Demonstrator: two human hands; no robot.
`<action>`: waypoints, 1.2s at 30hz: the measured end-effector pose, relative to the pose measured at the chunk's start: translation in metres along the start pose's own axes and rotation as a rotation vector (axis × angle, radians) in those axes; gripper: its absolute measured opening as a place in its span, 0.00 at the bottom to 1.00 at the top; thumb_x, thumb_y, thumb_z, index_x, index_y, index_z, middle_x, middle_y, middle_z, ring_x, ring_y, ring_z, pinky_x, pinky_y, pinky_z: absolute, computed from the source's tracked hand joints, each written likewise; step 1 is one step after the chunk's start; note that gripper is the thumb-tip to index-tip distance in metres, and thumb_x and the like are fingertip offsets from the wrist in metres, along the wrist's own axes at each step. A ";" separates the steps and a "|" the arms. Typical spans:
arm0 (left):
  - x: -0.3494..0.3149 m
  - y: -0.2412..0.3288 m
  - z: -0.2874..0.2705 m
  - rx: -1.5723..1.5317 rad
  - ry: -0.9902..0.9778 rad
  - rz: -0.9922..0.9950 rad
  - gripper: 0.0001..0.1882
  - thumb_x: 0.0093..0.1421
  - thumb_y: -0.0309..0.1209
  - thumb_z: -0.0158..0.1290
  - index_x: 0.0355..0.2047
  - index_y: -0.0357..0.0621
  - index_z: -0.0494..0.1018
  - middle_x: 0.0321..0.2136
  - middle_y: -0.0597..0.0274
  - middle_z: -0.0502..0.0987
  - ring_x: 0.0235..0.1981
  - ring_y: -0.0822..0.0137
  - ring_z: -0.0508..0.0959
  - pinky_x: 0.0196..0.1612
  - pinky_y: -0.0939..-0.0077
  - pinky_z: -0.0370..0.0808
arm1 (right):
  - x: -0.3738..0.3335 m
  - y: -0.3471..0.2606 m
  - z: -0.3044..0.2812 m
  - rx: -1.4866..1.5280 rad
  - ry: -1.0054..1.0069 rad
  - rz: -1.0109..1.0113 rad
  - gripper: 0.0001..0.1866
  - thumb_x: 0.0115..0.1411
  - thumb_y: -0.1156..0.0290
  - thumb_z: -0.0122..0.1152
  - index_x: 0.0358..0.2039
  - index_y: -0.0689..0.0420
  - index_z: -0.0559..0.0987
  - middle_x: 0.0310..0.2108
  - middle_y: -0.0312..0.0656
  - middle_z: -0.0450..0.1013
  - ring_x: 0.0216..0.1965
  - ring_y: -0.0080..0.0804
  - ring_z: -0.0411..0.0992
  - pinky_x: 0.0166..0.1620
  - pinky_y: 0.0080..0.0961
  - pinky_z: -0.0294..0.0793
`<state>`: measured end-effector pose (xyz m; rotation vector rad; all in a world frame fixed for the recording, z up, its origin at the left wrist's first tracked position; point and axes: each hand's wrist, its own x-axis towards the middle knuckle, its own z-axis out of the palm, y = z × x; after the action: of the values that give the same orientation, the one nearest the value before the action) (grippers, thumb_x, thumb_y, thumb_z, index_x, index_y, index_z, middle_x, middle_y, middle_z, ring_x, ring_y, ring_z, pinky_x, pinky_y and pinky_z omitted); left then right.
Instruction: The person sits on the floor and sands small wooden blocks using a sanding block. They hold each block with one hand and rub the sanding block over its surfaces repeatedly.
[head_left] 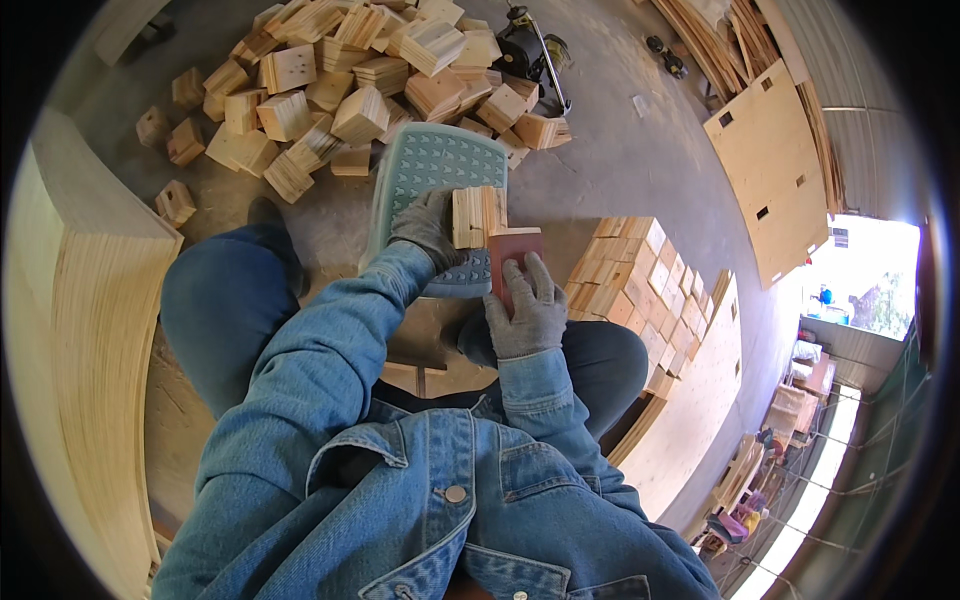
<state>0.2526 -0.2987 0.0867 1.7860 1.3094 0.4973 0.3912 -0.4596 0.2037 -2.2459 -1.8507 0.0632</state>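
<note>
Over studded stool (450, 160), gloved hands (425, 230) (527, 318), layered wooden block (470, 219), reddish slab (516, 243)

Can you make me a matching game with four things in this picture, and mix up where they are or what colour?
Things:
1. stool
2. wooden block
3. loose pile of blocks
4. reddish-brown pad

Places and colours:
A. held in the gloved right hand
B. jumbled beyond the stool
C. blue-green
D. held in the gloved left hand

Right pairs: 1-C, 2-D, 3-B, 4-A
</note>
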 end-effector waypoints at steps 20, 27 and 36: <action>-0.002 0.002 -0.001 -0.032 -0.015 0.005 0.53 0.40 0.42 0.77 0.66 0.56 0.63 0.62 0.53 0.70 0.65 0.48 0.71 0.70 0.57 0.69 | 0.132 0.007 0.027 -0.051 -0.033 0.019 0.31 0.56 0.55 0.72 0.61 0.42 0.80 0.69 0.44 0.69 0.66 0.49 0.70 0.68 0.47 0.68; -0.001 0.003 -0.007 -0.023 -0.020 0.009 0.56 0.35 0.41 0.77 0.66 0.57 0.64 0.61 0.52 0.72 0.64 0.48 0.72 0.70 0.56 0.70 | 0.006 -0.001 -0.005 -0.012 -0.009 0.008 0.31 0.54 0.60 0.75 0.59 0.48 0.82 0.66 0.50 0.71 0.61 0.53 0.72 0.65 0.50 0.69; -0.003 -0.003 0.001 -0.005 0.019 0.041 0.56 0.37 0.42 0.78 0.67 0.56 0.63 0.61 0.52 0.71 0.64 0.46 0.72 0.70 0.55 0.70 | 0.039 0.006 0.004 0.006 0.053 -0.032 0.29 0.53 0.62 0.76 0.57 0.47 0.84 0.65 0.48 0.72 0.60 0.55 0.73 0.64 0.49 0.71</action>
<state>0.2507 -0.3011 0.0847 1.8109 1.2855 0.5410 0.4042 -0.4224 0.2032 -2.1915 -1.8569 0.0036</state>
